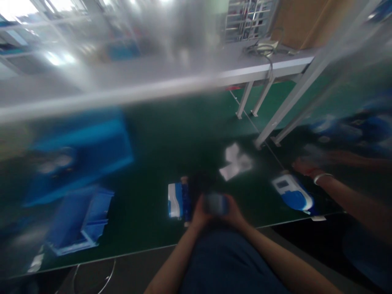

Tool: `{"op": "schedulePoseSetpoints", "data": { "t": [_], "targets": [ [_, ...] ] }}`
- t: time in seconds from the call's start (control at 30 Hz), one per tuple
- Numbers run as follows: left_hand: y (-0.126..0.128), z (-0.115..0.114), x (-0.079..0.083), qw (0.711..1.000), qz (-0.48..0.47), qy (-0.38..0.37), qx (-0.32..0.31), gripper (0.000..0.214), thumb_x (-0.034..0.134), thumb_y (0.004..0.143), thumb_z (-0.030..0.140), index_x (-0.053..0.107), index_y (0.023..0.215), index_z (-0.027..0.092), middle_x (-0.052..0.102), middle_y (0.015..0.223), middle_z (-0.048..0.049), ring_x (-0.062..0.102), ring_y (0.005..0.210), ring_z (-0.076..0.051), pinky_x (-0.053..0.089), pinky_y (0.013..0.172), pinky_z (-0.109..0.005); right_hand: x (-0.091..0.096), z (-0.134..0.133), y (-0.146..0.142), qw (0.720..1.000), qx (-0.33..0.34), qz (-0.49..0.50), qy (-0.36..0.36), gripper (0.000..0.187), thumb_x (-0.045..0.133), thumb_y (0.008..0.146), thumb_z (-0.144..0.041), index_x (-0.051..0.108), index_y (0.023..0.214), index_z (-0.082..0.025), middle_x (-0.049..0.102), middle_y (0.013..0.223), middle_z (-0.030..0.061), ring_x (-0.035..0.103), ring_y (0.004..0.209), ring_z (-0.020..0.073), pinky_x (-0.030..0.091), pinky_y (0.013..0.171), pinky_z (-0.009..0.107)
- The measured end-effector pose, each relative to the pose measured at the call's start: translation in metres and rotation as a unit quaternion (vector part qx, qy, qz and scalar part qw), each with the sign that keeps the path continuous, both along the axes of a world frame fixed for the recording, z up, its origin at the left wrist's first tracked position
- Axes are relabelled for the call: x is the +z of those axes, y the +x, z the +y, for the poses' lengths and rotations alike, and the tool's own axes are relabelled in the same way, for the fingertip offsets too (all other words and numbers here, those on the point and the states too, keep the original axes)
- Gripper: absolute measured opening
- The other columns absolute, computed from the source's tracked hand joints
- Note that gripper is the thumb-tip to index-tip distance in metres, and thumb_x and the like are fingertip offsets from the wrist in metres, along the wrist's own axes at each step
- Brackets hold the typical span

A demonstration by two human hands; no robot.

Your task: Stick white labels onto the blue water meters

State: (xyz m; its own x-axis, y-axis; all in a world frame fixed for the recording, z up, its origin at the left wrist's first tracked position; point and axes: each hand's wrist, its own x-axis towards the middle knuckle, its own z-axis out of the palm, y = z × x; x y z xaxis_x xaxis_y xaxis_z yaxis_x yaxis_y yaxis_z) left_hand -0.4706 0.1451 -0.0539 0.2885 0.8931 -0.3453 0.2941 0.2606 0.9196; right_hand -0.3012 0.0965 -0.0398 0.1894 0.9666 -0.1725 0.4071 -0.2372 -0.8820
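The picture is heavily smeared by motion. Both my hands meet low in the middle over the green table (159, 147). My left hand (197, 214) and my right hand (234, 212) close together around a small dark blue-grey object (216, 203) that I cannot name. Just left of my left hand lies a blue and white device (177, 200). A crumpled white piece (236, 162) lies beyond my hands.
Blue bins sit at the left (82, 143) and front left (81, 220). Another blue and white device (294, 194) lies at the right, near another person's arm with a wristband (321, 177). A grey metal frame (275, 122) stands at the back right.
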Motion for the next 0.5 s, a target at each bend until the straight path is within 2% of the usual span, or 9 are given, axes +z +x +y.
{"op": "schedulePoseSetpoints", "data": {
  "t": [0.13,0.2,0.27,0.4,0.5],
  "targets": [
    [-0.001,0.007,0.028,0.997,0.009,0.061,0.054,0.092,0.074,0.051,0.026,0.026,0.130,0.020,0.033,0.135,-0.0095,0.029,0.124,-0.025,0.023,0.105,-0.039,0.007,0.007,0.001,0.983,-0.050,0.177,0.009,0.084,0.072,0.048,-0.037,0.030,0.119,-0.020,0.045,0.118,0.0106,0.045,0.108,0.0246,0.039,0.091,0.040],
    [-0.003,0.011,0.039,0.995,0.006,0.085,0.058,0.088,0.072,0.054,0.026,0.028,0.130,0.022,0.035,0.134,-0.0075,0.029,0.124,-0.024,0.023,0.105,-0.039,0.013,0.010,0.001,0.962,-0.065,0.263,0.027,0.083,0.073,0.049,-0.035,0.030,0.118,-0.021,0.046,0.119,0.0097,0.046,0.109,0.0241,0.039,0.092,0.040],
    [-0.005,0.015,0.045,0.995,-0.012,0.090,0.052,0.085,0.072,0.054,0.024,0.031,0.129,0.023,0.038,0.132,-0.0064,0.032,0.123,-0.024,0.026,0.104,-0.039,0.020,0.013,0.001,0.950,-0.073,0.300,0.034,0.081,0.073,0.049,-0.032,0.031,0.117,-0.022,0.048,0.117,0.0094,0.047,0.108,0.0244,0.039,0.092,0.040],
    [-0.006,0.022,0.048,0.995,-0.028,0.082,0.041,0.068,0.068,0.061,0.022,0.040,0.123,0.025,0.046,0.126,-0.0038,0.041,0.116,-0.021,0.031,0.101,-0.037,0.026,0.016,0.001,0.956,-0.084,0.280,0.034,0.079,0.073,0.047,-0.032,0.032,0.114,-0.020,0.049,0.115,0.0101,0.048,0.106,0.0250,0.040,0.090,0.041],
    [-0.006,0.026,0.039,0.995,-0.029,0.086,0.042,0.053,0.062,0.067,0.019,0.046,0.118,0.024,0.054,0.117,-0.0029,0.048,0.108,-0.019,0.035,0.097,-0.036,0.029,0.017,-0.003,0.984,-0.104,0.147,0.009,0.080,0.072,0.047,-0.035,0.032,0.114,-0.017,0.047,0.115,0.0126,0.048,0.105,0.0262,0.040,0.089,0.041]
  ]
}}
